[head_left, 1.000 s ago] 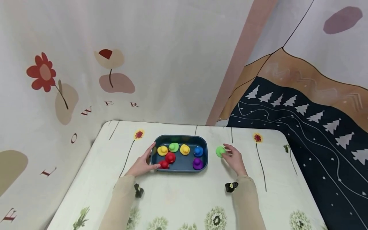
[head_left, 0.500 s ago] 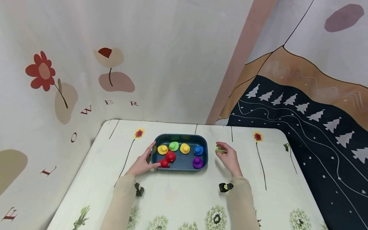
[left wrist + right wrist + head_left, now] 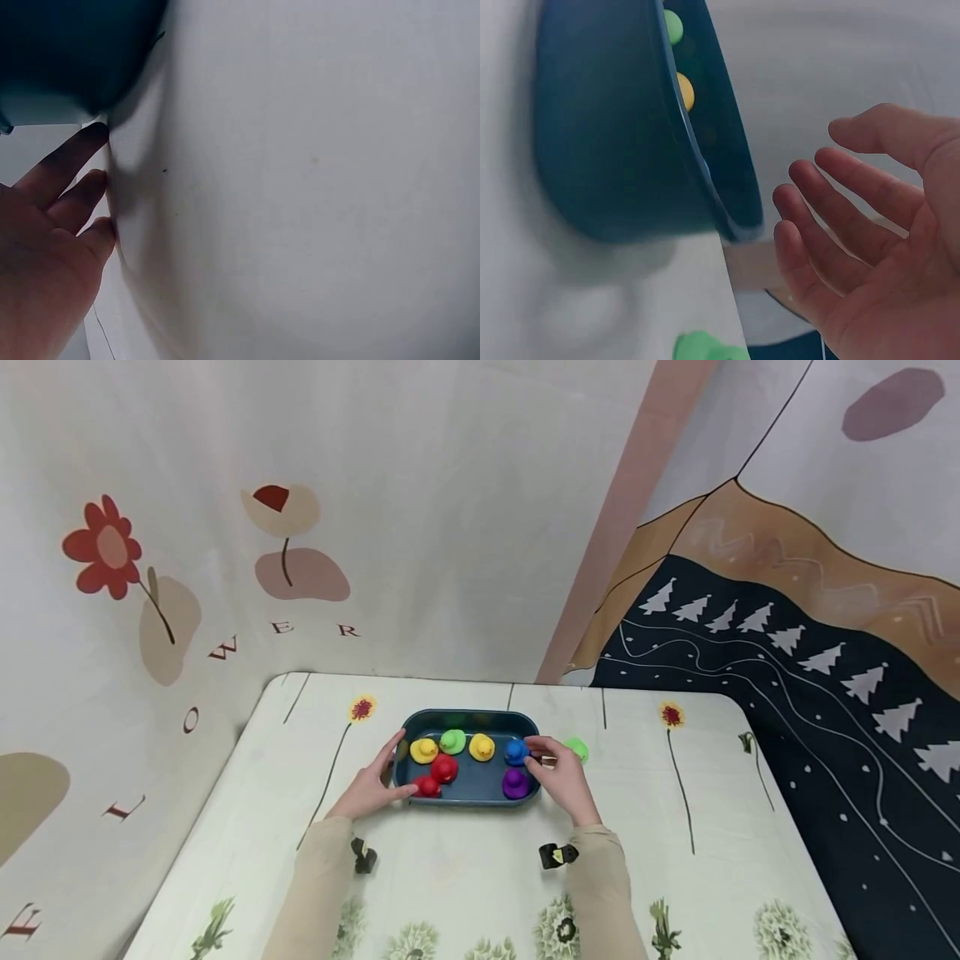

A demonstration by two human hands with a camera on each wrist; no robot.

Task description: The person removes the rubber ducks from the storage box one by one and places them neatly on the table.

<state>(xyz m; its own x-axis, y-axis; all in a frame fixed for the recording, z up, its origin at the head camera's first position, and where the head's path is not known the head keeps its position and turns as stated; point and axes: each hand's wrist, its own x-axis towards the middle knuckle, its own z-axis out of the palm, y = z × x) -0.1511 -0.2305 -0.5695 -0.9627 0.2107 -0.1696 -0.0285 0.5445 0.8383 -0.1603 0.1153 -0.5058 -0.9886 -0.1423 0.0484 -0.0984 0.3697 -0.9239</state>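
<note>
A dark blue tray (image 3: 465,797) on the table holds several rubber ducks. At its left end are a yellow duck (image 3: 423,750), a green duck (image 3: 452,742) and two red ducks (image 3: 444,768); another yellow duck (image 3: 482,747) sits mid-tray. A blue duck (image 3: 516,752) and a purple duck (image 3: 515,783) are at the right end. My left hand (image 3: 372,785) spans the tray's left end, thumb at the near rim. My right hand (image 3: 564,779) hovers at the right rim by the blue duck, fingers loosely bent and holding nothing. Behind it, a second green duck (image 3: 577,749) lies on the table.
A white flower-printed cloth (image 3: 450,868) covers the table. A pale printed curtain (image 3: 420,568) hangs behind and to the left. On the right, a dark curtain with white trees (image 3: 750,710) hangs past the table's edge.
My right hand has left the green duck on the table and moved left to the tray's right rim. My left hand and the ducks in the tray have stayed put.
</note>
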